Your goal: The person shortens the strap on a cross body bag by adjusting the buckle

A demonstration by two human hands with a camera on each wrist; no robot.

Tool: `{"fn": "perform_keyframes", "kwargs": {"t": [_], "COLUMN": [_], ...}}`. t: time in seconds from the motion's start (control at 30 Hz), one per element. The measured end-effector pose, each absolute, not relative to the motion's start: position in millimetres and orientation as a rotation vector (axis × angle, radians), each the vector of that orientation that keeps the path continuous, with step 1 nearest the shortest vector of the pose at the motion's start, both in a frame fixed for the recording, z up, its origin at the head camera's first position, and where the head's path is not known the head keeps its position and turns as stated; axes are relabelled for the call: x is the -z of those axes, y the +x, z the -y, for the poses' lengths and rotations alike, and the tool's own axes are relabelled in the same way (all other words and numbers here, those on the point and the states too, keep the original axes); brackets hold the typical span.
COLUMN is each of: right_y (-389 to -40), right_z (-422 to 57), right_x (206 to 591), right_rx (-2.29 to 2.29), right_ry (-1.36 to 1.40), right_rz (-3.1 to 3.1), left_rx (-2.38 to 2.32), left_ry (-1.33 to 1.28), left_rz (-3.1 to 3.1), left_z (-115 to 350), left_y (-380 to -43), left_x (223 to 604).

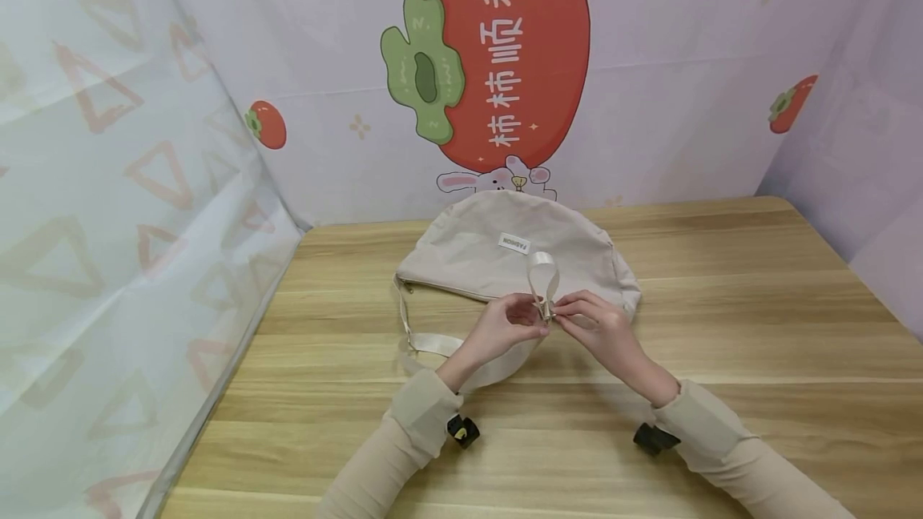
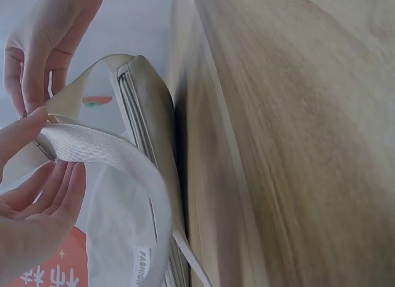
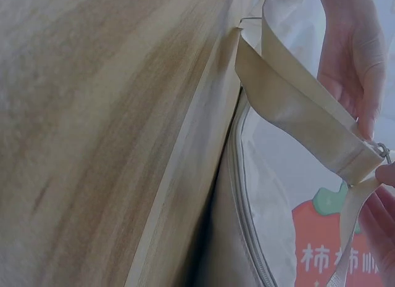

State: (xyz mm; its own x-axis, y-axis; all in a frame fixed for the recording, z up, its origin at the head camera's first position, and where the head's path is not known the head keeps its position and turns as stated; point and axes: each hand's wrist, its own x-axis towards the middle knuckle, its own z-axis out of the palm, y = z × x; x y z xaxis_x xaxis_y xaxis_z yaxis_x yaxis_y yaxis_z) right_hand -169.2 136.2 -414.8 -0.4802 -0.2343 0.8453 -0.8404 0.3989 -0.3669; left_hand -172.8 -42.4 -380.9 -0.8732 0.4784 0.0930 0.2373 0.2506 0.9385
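Nearest, a cream, flat woven strap (image 1: 440,345) sags below the grip, where the left hand (image 1: 508,323) pinches the strap itself and the right hand (image 1: 598,333) pinches a small metal fitting (image 1: 546,311) just beside it. The step in hand looks like adjusting the strap at that fitting, so the next move probably calls for one steady hand while the other draws the strap flat. Just beyond the grip, the beige, half-round fabric bag (image 1: 454,247) rests on the wood-grain table (image 1: 750,327).
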Motion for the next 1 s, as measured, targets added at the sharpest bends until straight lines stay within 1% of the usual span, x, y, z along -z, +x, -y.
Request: {"fn": "perform_keyframes", "kwargs": {"t": [0.17,0.43,1.0], "right_y": [-168,-167,-167], "right_z": [-139,-143,-152], "right_x": [412,410,414], "right_rx": [-1.099,-1.126,-1.122], "right_ry": [0.927,0.888,0.849], "right_rz": [1.952,1.963,1.999], "left_rx": [-1.637,-1.549,-1.434], "left_ry": [0.653,0.645,0.745], "left_rz": [-2.348,-2.419,-2.538], "left_z": [47,63,104], "left_y": [-173,-183,-179], "left_x": [384,414,419]}}
